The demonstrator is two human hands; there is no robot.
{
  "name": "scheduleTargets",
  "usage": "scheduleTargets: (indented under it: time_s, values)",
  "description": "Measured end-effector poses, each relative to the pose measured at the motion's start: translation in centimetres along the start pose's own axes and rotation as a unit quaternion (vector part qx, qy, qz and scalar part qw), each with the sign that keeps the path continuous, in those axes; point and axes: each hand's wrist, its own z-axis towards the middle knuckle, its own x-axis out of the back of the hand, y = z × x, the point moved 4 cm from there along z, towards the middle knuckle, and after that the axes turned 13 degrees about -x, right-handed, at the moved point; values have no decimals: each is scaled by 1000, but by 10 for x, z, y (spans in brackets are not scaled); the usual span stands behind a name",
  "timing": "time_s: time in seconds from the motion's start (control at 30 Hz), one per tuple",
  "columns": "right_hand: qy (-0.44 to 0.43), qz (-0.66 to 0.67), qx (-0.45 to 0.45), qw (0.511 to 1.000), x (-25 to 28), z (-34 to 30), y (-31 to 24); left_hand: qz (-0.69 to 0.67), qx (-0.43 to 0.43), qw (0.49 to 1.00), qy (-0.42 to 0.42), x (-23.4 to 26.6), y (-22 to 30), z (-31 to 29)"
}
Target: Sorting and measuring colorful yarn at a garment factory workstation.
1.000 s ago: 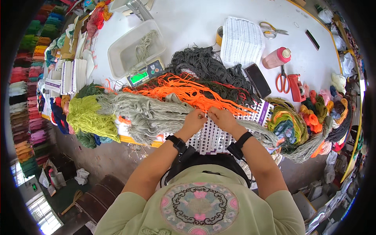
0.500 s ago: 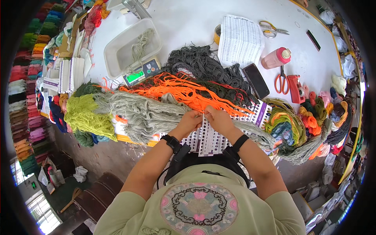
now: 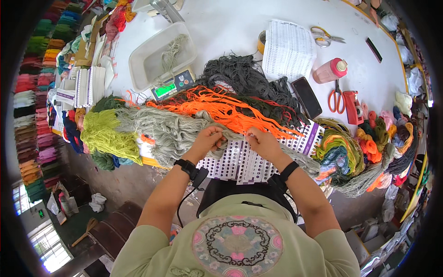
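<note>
Grey-green yarn passes across the gap between my hands. My left hand is closed with its fingers curled on this yarn, beside the thick grey skein. A little to its right, my right hand pinches the top end of a narrow white card punched with rows of holes. Its fingertips partly cover that end, so whether yarn is also in the pinch is unclear. More hole-punched cards lie fanned beneath both hands at the table's front edge. Orange yarn lies just beyond my fingers.
Dark grey yarn is heaped behind the orange. A scale with a lit green display stands near a clear plastic tub. To the right are a phone, a pink bottle, red-handled scissors and colourful skeins.
My hands were together at the top of the card; now they are apart. The left has moved left with the grey-green yarn, and the right slightly right. The view has shifted slightly.
</note>
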Motion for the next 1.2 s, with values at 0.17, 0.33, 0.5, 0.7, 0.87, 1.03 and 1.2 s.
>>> scheduleTargets:
  time_s: [0.17, 0.33, 0.5, 0.7, 0.87, 1.03, 1.2]
  values:
    - [12, 2, 4, 1000, -4, 1, 0, -1, 14, 1000, 19, -16, 4, 3]
    - [6, 11, -11, 1000, -8, 3, 0, 263, -90, 961, -3, -22, 9, 5]
    - [-13, -17, -45, 999, -10, 7, 2, -245, 64, 963, -93, -43, 14, -11]
    - [-43, -32, -95, 994, -8, 5, -2, -230, 87, 950, -193, -62, 20, -19]
    - [-81, 2, -141, 987, -12, 7, 5, -96, 81, 973, -196, -66, 24, -13]
    - [-89, 40, -134, 986, -18, 12, 15, -74, 65, 971, -216, -71, 25, -10]
    - [-68, 1, -114, 991, -12, 9, 5, -41, 53, 974, -218, -72, 22, -10]
